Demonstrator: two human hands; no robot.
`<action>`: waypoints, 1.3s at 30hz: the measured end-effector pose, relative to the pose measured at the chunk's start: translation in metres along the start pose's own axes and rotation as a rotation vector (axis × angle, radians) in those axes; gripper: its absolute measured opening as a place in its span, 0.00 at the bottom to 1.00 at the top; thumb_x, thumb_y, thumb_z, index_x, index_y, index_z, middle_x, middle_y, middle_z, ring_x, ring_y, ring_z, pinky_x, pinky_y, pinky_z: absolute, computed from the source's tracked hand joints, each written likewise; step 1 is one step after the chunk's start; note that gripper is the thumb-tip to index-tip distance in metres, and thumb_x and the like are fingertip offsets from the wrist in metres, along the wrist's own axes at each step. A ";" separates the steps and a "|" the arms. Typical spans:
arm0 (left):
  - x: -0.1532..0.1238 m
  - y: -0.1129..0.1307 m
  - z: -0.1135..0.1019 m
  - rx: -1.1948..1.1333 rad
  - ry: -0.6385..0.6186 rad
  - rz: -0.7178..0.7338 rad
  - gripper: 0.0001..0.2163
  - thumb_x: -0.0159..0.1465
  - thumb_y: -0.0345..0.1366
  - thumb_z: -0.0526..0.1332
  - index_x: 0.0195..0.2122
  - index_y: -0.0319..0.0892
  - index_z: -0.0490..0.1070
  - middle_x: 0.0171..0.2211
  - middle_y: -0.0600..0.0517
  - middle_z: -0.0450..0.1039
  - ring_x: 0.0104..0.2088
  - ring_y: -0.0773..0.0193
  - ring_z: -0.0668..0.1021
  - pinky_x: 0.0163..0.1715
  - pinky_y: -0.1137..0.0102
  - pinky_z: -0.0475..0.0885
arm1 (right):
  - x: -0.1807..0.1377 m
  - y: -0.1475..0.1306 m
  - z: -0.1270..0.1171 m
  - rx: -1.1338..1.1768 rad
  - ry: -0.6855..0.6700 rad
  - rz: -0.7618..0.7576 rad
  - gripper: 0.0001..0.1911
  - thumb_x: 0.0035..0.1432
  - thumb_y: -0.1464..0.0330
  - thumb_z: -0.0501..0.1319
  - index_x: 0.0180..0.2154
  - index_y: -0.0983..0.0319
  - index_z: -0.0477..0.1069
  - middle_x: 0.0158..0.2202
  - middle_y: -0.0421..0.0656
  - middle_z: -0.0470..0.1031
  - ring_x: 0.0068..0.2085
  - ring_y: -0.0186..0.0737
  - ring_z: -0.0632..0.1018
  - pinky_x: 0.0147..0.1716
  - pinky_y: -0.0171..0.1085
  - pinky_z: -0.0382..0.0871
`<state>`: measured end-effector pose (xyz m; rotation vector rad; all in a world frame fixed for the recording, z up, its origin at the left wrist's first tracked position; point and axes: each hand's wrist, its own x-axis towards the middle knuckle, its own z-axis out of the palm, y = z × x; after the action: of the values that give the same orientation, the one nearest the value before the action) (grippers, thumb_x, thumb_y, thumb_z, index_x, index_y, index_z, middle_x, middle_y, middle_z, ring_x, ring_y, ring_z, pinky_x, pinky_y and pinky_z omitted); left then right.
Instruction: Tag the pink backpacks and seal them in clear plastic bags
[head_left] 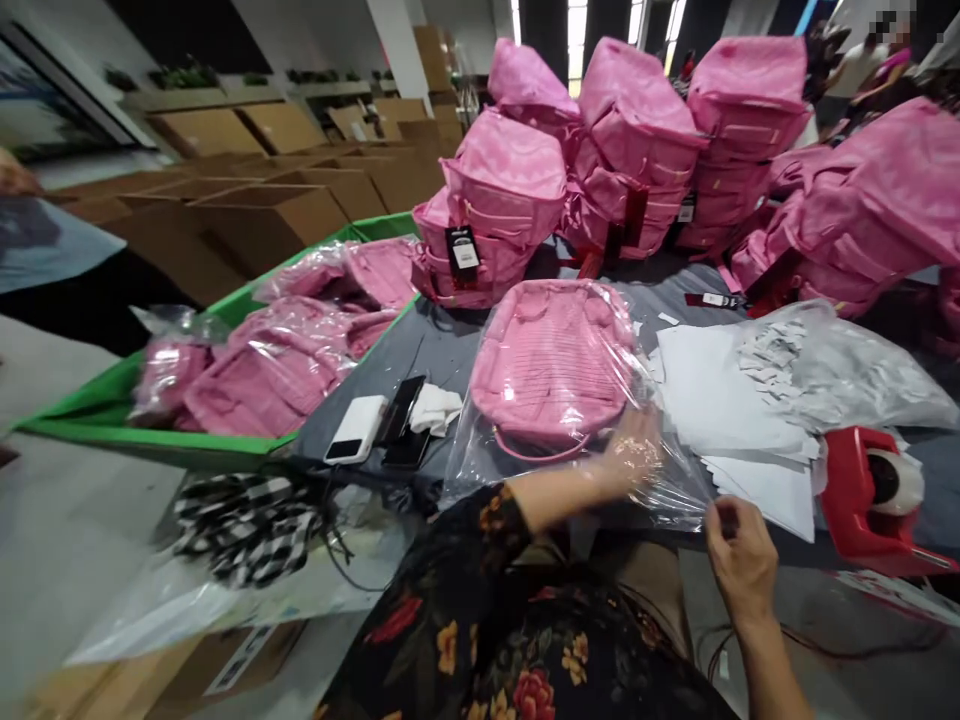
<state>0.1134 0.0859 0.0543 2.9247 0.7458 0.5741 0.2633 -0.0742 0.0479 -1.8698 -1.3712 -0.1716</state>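
A pink backpack (555, 350) lies flat in front of me inside a clear plastic bag (480, 465), whose loose end spreads toward my body. My right hand (741, 555) is closed in a pinch on the bag's near right corner. Across the near right part of the bag reaches my left hand (636, 455), beside the backpack's lower edge. Its fingers are smeared by motion and glare from the plastic, so their pose is hard to make out. White paper sheets (712, 390) lie just right of the bag.
Pink backpacks (502, 190) stand stacked along the back. A green-rimmed bin (150, 440) holds bagged backpacks on the left. A red tape dispenser (847, 500), a bag of small white pieces (847, 370), a white power bank (356, 430) and dark phones (405, 410) lie nearby. Cardboard boxes (277, 210) fill the background.
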 end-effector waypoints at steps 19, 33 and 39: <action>-0.323 -0.067 -0.035 0.043 0.539 -1.064 0.19 0.72 0.44 0.49 0.44 0.43 0.78 0.29 0.47 0.80 0.29 0.57 0.78 0.33 0.66 0.67 | -0.018 0.010 -0.001 -0.178 0.022 0.232 0.15 0.58 0.54 0.53 0.35 0.57 0.68 0.26 0.44 0.76 0.25 0.43 0.76 0.27 0.38 0.64; -0.364 -0.091 -0.057 -0.765 0.597 -1.239 0.20 0.60 0.52 0.53 0.39 0.43 0.78 0.42 0.46 0.82 0.43 0.52 0.83 0.40 0.62 0.78 | -0.045 0.004 -0.018 0.174 -0.136 0.446 0.13 0.60 0.58 0.55 0.41 0.60 0.67 0.36 0.46 0.78 0.33 0.42 0.79 0.28 0.36 0.71; -0.315 -0.111 -0.064 -0.848 0.505 -1.334 0.22 0.55 0.57 0.62 0.34 0.41 0.77 0.32 0.48 0.81 0.35 0.57 0.81 0.30 0.69 0.74 | 0.007 -0.007 0.008 0.049 -0.457 0.370 0.34 0.59 0.36 0.49 0.28 0.59 0.69 0.23 0.42 0.72 0.26 0.40 0.72 0.25 0.36 0.63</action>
<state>-0.2157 0.0325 -0.0104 1.1022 1.6535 1.0211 0.2578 -0.0634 0.0498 -2.1642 -1.2664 0.4994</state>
